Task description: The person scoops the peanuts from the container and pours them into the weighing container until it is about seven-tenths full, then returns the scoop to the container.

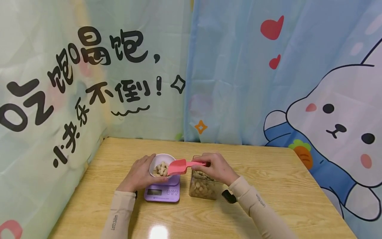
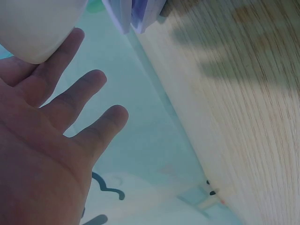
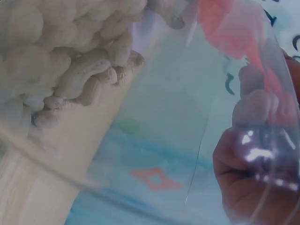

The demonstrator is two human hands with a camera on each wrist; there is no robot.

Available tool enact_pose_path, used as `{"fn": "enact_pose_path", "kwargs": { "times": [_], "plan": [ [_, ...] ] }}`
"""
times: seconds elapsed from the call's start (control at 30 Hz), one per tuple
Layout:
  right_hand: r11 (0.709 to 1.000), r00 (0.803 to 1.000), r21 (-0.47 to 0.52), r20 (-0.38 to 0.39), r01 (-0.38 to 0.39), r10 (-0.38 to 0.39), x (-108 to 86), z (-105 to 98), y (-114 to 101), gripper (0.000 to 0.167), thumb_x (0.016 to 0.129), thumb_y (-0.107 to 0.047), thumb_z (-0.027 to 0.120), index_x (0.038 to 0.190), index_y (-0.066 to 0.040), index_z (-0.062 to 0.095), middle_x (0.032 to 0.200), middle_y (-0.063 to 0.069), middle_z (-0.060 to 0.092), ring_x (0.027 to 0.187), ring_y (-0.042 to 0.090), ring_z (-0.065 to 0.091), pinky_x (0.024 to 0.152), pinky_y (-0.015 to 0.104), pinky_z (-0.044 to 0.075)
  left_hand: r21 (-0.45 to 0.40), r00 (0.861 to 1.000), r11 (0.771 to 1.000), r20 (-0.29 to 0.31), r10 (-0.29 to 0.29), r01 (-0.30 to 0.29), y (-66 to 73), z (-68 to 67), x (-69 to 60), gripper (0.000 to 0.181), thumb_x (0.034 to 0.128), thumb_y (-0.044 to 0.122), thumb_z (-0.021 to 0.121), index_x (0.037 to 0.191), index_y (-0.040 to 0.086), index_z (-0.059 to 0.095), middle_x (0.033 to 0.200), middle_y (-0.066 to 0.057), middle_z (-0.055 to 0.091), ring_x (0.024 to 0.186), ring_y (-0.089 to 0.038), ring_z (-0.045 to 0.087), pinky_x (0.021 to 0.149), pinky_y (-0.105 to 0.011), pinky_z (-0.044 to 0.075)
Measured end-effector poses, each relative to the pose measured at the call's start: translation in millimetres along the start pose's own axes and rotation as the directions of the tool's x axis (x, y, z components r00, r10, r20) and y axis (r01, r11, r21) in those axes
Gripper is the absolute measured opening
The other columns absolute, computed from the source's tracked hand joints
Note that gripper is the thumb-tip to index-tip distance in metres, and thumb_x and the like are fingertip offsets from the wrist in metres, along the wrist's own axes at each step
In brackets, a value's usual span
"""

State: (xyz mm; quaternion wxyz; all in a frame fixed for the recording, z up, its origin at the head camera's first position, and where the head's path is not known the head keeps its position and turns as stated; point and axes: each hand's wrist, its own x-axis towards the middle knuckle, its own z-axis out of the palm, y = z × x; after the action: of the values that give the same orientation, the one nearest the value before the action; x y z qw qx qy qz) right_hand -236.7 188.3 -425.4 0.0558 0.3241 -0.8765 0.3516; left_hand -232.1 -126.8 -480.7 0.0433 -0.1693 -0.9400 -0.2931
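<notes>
My left hand [image 1: 142, 174] grips a small white bowl [image 1: 162, 157] between thumb and fingers, tilted above the purple kitchen scale [image 1: 162, 198]. Peanuts [image 1: 161, 170] lie inside the bowl. In the left wrist view the bowl's underside [image 2: 40, 28] appears apart from the scale, and some fingers extend free of it. My right hand [image 1: 219, 167] holds a pink scoop [image 1: 179, 166] by its handle, its blade over the bowl's right side; what the blade carries is hidden. Below that hand stands a clear container [image 1: 206, 196] of peanuts, whose wall fills the right wrist view.
Everything is on a wooden table [image 1: 265, 179], with printed curtains [image 1: 226, 73] close behind its back and left edges. The container stands just right of the scale. A black wrist device [image 1: 228, 196] sits under the right wrist.
</notes>
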Motion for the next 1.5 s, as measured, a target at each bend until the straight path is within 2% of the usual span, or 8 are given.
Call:
{"fn": "enact_pose_path", "kwargs": {
  "times": [0.2,0.47,0.63,0.77,1.0,1.13,1.33,1.5],
  "plan": [
    [0.995,0.996,0.057,-0.04,-0.079,0.081,-11.3,-11,2,0.032,0.091,-0.04,0.075,0.117,-0.021,0.078,0.089,-0.011,0.068,0.065,0.01,0.053,0.058,0.026,0.049,-0.005,1.0,1.0,-0.004,-0.001,0.001,-0.8,0.6,0.3,0.118,0.0665,0.073,0.08,0.152,0.0,0.043,0.13,-0.017,0.06,0.116,-0.033,0.057,0.108,-0.054,0.039],
    [0.988,0.981,-0.013,-0.12,-0.155,0.152,-42.7,-57,-4,0.03,0.093,-0.036,0.075,0.116,-0.019,0.078,0.107,-0.001,0.073,0.064,0.013,0.055,0.055,0.027,0.048,-0.009,1.0,1.0,-0.001,-0.018,0.018,-1.1,1.1,0.2,0.119,0.0662,0.072,0.081,0.154,0.003,0.041,0.136,-0.018,0.057,0.126,-0.038,0.052,0.111,-0.055,0.037],
    [0.981,0.982,-0.092,-0.089,-0.172,0.164,-60.2,-78,-1,0.02,0.092,-0.032,0.077,0.109,-0.02,0.079,0.093,-0.006,0.07,0.064,0.011,0.054,0.056,0.026,0.048,-0.009,1.0,1.0,-0.004,-0.024,0.024,-2.5,-0.6,-2.2,0.119,0.0662,0.074,0.08,0.154,0.004,0.041,0.137,-0.018,0.057,0.127,-0.038,0.051,0.111,-0.055,0.036],
    [0.976,0.988,-0.156,-0.021,-0.154,0.152,-64.2,-77,3,0.013,0.091,-0.028,0.078,0.102,-0.022,0.079,0.079,-0.012,0.063,0.063,0.008,0.05,0.054,0.025,0.046,-0.006,0.999,0.999,-0.006,-0.038,0.038,-3.3,-2.0,-3.1,0.119,0.0659,0.074,0.08,0.155,0.005,0.04,0.138,-0.017,0.056,0.128,-0.038,0.05,0.111,-0.055,0.037],
    [0.972,0.987,-0.189,0.058,-0.138,0.152,-60.7,-61,10,0.008,0.092,-0.026,0.077,0.098,-0.02,0.078,0.078,-0.015,0.063,0.064,0.005,0.052,0.057,0.024,0.047,-0.014,0.999,0.999,0.016,-0.041,0.042,-0.4,-1.0,-1.3,0.119,0.0659,0.072,0.081,0.154,0.004,0.041,0.138,-0.018,0.056,0.128,-0.038,0.05,0.111,-0.056,0.036],
    [0.971,0.988,-0.202,0.057,-0.129,0.143,-59.0,-59,10,0.006,0.093,-0.028,0.076,0.093,-0.022,0.077,0.076,-0.016,0.061,0.062,0.005,0.05,0.055,0.024,0.045,0.014,1.0,1.0,0.021,-0.017,0.016,1.3,-2.0,1.5,0.124,0.0649,0.072,0.083,0.155,0.001,0.036,0.146,-0.024,0.049,0.139,-0.043,0.041,0.118,-0.059,0.025],
    [0.971,0.988,-0.203,0.066,-0.124,0.14,-59.1,-58,8,0.007,0.095,-0.028,0.074,0.091,-0.022,0.076,0.075,-0.016,0.061,0.061,0.004,0.05,0.055,0.024,0.045,0.035,0.997,0.996,0.024,0.078,-0.078,24.8,-2.5,14.4,0.135,0.0614,0.068,0.087,0.161,0.003,0.023,0.161,-0.019,0.033,0.152,-0.042,0.015,0.122,-0.061,0.001],
    [0.968,0.987,-0.215,0.063,-0.13,0.147,-59.6,-57,8,0.007,0.094,-0.028,0.075,0.095,-0.021,0.077,0.077,-0.017,0.062,0.063,0.004,0.052,0.057,0.024,0.048,0.053,0.982,0.983,0.081,0.173,-0.178,60.4,7.5,29.0,0.132,0.0617,0.068,0.086,0.16,0.004,0.026,0.159,-0.015,0.038,0.153,-0.037,0.014,0.122,-0.062,0.006]
  ]
}}
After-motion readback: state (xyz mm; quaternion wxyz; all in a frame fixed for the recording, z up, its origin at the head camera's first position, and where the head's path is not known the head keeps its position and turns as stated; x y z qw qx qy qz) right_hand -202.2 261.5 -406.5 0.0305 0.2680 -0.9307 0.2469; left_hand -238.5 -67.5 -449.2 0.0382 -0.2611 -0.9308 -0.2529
